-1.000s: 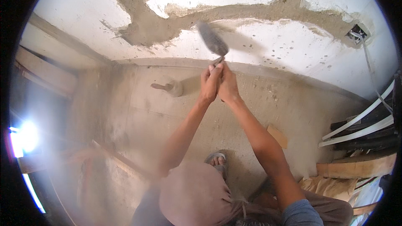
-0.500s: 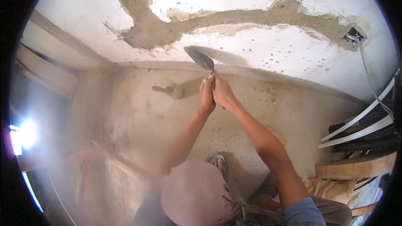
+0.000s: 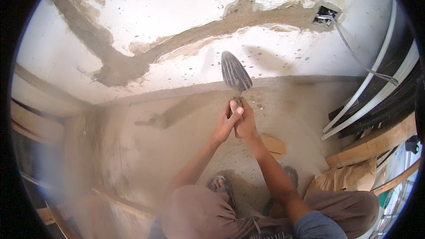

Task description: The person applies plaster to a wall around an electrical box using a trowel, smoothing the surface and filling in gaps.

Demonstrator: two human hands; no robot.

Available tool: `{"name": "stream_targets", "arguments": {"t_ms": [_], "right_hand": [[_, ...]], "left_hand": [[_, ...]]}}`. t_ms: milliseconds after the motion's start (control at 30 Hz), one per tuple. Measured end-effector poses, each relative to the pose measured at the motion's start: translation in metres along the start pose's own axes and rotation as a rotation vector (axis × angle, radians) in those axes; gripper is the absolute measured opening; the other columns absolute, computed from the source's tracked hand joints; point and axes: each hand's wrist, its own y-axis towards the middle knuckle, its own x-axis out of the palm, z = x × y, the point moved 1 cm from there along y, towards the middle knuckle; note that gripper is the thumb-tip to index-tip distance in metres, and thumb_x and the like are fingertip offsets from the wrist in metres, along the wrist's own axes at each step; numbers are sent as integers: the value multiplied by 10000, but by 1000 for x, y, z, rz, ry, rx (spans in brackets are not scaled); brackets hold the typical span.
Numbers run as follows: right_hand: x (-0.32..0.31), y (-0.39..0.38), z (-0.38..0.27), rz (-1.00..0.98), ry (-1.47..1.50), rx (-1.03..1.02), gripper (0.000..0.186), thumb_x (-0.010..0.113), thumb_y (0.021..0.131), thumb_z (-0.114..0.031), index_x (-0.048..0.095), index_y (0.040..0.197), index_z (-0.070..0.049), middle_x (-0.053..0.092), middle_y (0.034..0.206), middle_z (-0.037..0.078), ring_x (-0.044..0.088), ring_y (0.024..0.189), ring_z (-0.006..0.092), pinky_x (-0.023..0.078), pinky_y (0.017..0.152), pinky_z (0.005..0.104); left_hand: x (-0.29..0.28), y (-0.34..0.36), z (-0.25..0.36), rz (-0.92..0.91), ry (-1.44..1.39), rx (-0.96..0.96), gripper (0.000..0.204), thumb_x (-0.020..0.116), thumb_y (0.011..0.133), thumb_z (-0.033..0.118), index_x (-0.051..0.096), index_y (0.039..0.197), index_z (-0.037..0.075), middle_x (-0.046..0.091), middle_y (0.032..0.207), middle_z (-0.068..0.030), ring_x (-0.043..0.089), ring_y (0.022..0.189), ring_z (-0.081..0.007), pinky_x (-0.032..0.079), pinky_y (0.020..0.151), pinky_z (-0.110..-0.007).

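Observation:
A pointed trowel (image 3: 236,71) is held in front of me, its grey-streaked blade tilted up toward the wall. My right hand (image 3: 246,121) is wrapped round its handle. Pressed against the grip and the right hand is my left hand (image 3: 225,123), thumb lying near the neck of the blade. Most of the handle is hidden by the fingers. Behind the blade, apart from it, a band of grey-brown mortar (image 3: 208,33) crosses the white wall (image 3: 177,0), with dark specks below it. The band ends at a wall box (image 3: 325,16) with wires hanging out.
A blurred object with a handle-like part (image 3: 152,121) rests on the dusty floor (image 3: 186,146) at left. Cardboard pieces (image 3: 273,145) lie right of my forearm. White pipes (image 3: 376,93), wooden boards (image 3: 372,146) and brown paper (image 3: 343,179) crowd the right side.
The view has shifted to the right, bringing the wall box nearer the middle. The trowel blade has turned from pointing up-left to nearly upright, its face showing more. Both hands still hold it.

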Motion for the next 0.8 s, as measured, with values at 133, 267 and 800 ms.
{"name": "stream_targets", "arguments": {"t_ms": [133, 267, 800], "right_hand": [[-22, 39, -36, 73, -48, -71, 368, 562, 1035, -367, 556, 1033, 1, 587, 749, 45, 550, 659, 102, 456, 566, 278], [-40, 84, -105, 139, 149, -182, 357, 530, 1049, -372, 522, 911, -42, 503, 603, -11, 467, 483, 64, 397, 440, 247], [-20, 115, -120, 135, -3, -270, 357, 514, 1059, -365, 508, 854, -72, 466, 591, -30, 460, 529, 53, 384, 483, 240]], "left_hand": [[27, 20, 42, 14, -97, 75, 871, 601, 953, 552, 230, 1574, 66, 388, 1496, -230, 495, 1321, -360, 446, 1045, -491], [21, 5, 49, 43, -124, -3, 876, 537, 964, 606, 196, 1584, 90, 387, 1496, -244, 518, 1298, -424, 448, 1030, -553], [3, -75, -18, 35, -88, -433, 709, 437, 1031, 569, 354, 1507, 50, 553, 1306, -189, 662, 1070, -310, 531, 881, -395]]}}
